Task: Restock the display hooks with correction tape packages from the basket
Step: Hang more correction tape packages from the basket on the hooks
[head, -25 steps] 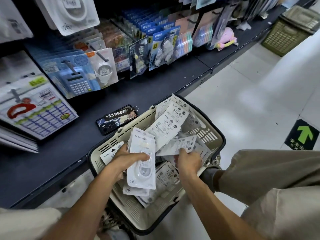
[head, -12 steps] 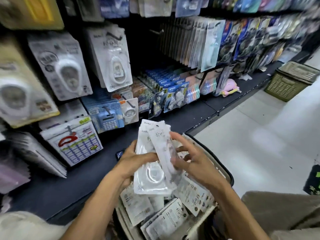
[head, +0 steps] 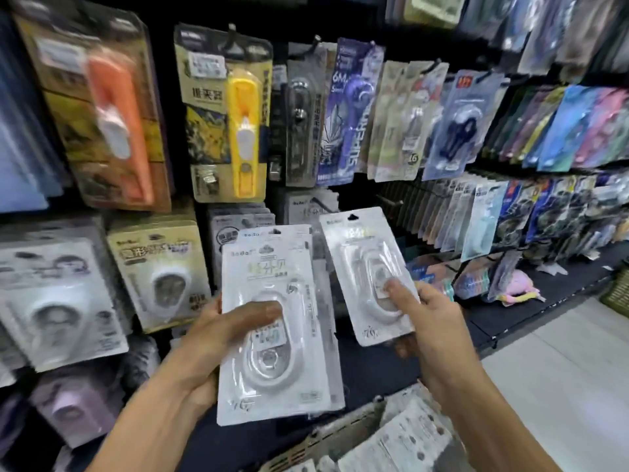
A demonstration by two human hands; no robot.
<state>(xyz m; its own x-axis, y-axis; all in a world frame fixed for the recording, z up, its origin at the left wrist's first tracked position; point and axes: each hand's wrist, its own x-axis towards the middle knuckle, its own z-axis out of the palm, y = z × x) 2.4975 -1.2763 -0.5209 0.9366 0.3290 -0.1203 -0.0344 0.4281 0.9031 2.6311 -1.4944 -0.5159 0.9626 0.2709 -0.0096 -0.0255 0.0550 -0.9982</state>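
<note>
We hold our left hand (head: 218, 338) clamped on a small stack of white correction tape packages (head: 272, 321), thumb pressed across the clear blister on the front one, fingers hidden behind the stack. Our right hand (head: 432, 332) pinches 1 single correction tape package (head: 367, 274) by its lower right part, thumb on the blister, and holds it upright just beside the stack, a little higher and tilted slightly left; the 2 hands are apart, each gripping its own load. Both loads sit in front of the display wall, below a yellow stapler package (head: 228, 120) and an orange one (head: 102, 110) hanging from hooks. Behind the single package, a dark hook (head: 321, 204) carries more white packs of the same look. The basket (head: 326, 437) lies at the bottom edge, with more packages (head: 408, 441) inside it. The floor (head: 558, 369) is pale at right.
</note>
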